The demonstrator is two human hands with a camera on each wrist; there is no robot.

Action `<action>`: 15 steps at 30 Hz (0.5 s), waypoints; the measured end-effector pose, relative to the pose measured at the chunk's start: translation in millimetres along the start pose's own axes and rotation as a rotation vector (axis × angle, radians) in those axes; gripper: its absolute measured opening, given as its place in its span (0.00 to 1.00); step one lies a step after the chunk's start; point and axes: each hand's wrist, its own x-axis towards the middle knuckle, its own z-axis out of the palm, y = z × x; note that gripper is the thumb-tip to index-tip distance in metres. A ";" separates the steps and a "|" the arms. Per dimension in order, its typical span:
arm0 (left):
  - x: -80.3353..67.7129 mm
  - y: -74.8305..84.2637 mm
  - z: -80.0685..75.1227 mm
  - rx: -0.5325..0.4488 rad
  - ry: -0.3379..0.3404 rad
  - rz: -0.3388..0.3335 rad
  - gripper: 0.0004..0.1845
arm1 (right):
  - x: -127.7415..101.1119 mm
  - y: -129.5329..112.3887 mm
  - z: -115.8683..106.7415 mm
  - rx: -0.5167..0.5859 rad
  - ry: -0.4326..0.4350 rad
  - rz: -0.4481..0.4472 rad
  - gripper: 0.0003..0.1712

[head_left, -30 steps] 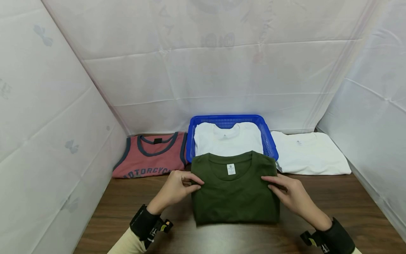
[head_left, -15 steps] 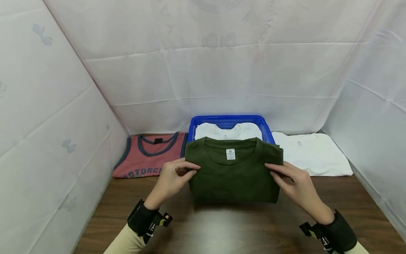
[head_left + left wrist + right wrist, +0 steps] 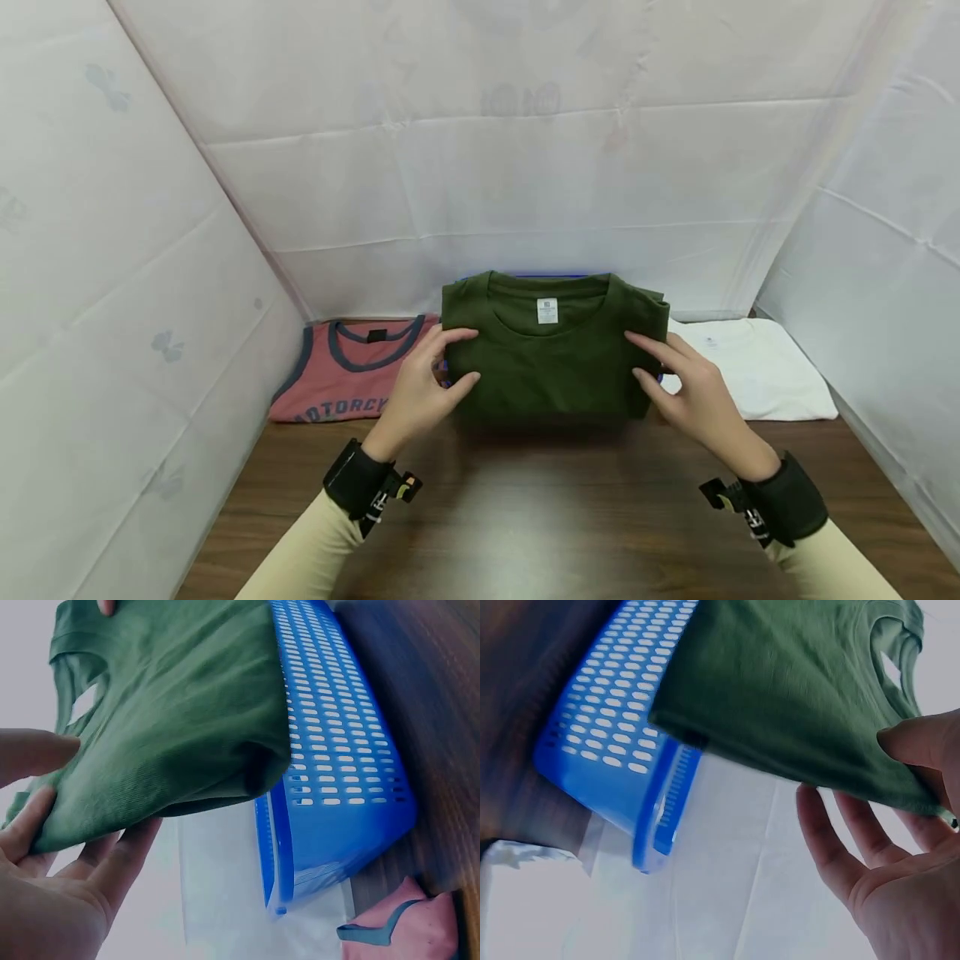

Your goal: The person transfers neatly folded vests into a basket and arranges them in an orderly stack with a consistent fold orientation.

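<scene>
A folded dark green T-shirt (image 3: 555, 367) with a white neck label is held up over the blue plastic basket (image 3: 345, 750), hiding most of it in the head view. My left hand (image 3: 422, 385) grips the shirt's left side, thumb on the front and fingers behind and under the edge. On the opposite side my right hand (image 3: 693, 392) holds it the same way, its fingers reaching beneath the fold in the right wrist view. The shirt's lower edge hangs in front of the basket's near wall. The white shirt inside the basket is now hidden.
A folded red tank top (image 3: 352, 367) with dark trim lies left of the basket. To the right lies a folded white T-shirt (image 3: 757, 371). White sheeting (image 3: 525, 183) walls in the back and both sides of the brown wooden table (image 3: 517, 517).
Both hands have lifted the green T-shirt off the table and carried it away from the body, until it covers the basket and the white shirt in it.
</scene>
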 end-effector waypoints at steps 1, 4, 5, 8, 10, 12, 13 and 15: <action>2.7 -0.9 1.3 0.012 0.002 0.006 0.29 | 2.8 1.3 0.5 -0.005 0.004 0.005 0.35; 11.3 -4.6 4.5 0.051 0.014 0.038 0.32 | 10.3 5.2 4.6 -0.016 0.020 0.020 0.39; 14.6 -5.7 5.1 0.059 0.020 0.054 0.32 | 12.3 6.6 6.5 -0.021 0.027 0.022 0.40; 24.3 -8.2 6.0 0.059 0.035 0.086 0.32 | 18.2 10.5 12.3 -0.032 0.043 0.030 0.43; 31.3 -9.8 6.7 0.047 0.041 0.090 0.32 | 22.1 13.3 15.2 -0.043 0.049 0.038 0.45; 37.8 -11.5 7.0 0.030 0.044 0.080 0.31 | 26.3 16.4 17.7 -0.053 0.048 0.054 0.46; 41.2 -12.5 7.2 0.020 0.045 0.074 0.31 | 28.9 18.0 18.8 -0.059 0.048 0.063 0.46; 48.2 -14.6 7.6 0.004 0.045 0.059 0.31 | 33.7 21.4 21.2 -0.069 0.044 0.083 0.45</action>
